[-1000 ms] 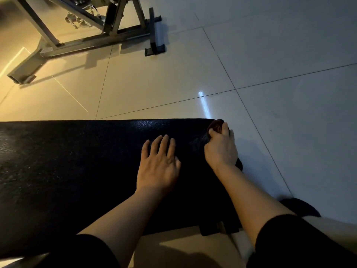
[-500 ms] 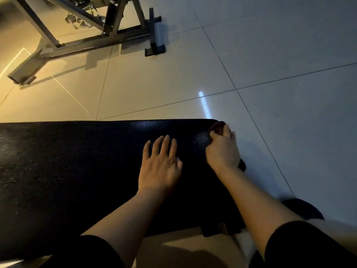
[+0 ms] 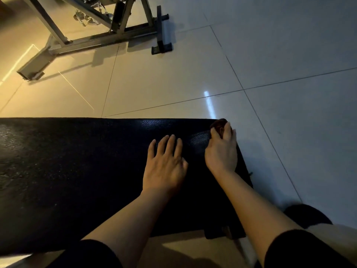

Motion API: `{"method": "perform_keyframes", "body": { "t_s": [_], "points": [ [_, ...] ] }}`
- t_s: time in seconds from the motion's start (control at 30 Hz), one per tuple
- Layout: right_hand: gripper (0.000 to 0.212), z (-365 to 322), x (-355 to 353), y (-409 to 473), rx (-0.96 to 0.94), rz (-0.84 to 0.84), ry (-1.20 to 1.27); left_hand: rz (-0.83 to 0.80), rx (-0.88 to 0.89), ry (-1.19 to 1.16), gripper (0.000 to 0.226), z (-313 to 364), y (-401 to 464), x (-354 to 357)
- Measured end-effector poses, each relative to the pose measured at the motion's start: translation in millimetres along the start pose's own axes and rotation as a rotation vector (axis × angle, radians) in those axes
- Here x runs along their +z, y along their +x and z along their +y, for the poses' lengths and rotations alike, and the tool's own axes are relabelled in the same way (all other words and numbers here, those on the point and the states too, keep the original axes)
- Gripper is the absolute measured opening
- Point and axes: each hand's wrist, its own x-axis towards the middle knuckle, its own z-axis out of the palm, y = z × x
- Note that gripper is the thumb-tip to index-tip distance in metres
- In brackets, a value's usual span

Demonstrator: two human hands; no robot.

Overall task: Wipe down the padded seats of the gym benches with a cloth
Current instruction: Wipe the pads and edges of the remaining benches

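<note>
left hand (image 3: pixel 164 167) flat on seat (image 3: pixel 77 171); right hand (image 3: pixel 222 151) grips cloth (image 3: pixel 219 124)

Two bare forearms enter from the lower edge of the view. Each arm carries a black sleeve (image 3: pixel 301 248) pushed up toward the elbow, leaving wrist and forearm uncovered. Sleeve fabric is plain and dark, with no visible markings, seams or cuffs. The left hand (image 3: pixel 164 167) and the right hand (image 3: pixel 222 151) are ungloved. No rings, watch or bands are visible on fingers (image 3: pixel 170 144) or wrists.
</note>
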Motion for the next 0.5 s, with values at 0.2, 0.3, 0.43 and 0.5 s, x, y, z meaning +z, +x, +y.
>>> {"method": "perform_keyframes", "body": {
  "t_s": [0.2, 0.3, 0.43, 0.5],
  "points": [
    [0.047, -41.4, 20.1, -1.6, -0.436, -0.175, 0.043, 0.186, -0.158, -0.429, 0.049, -8.0, -7.5, -9.5],
    [0.046, -8.2, 6.6, 18.0, -0.292, -0.106, 0.017, 0.170, -0.190, -0.486, 0.045, -19.7, -7.4, -18.5],
    [0.047, -0.2, 0.5, 25.9, -0.014, -0.027, 0.021, 0.078, -0.086, -0.354, 0.047, -40.6, -7.0, -28.0],
    [0.050, -23.2, 7.5, 21.5, -0.016, -0.030, -0.014, 0.049, -0.103, -0.288, 0.049, -45.6, -7.7, -31.7]
  ]
}}
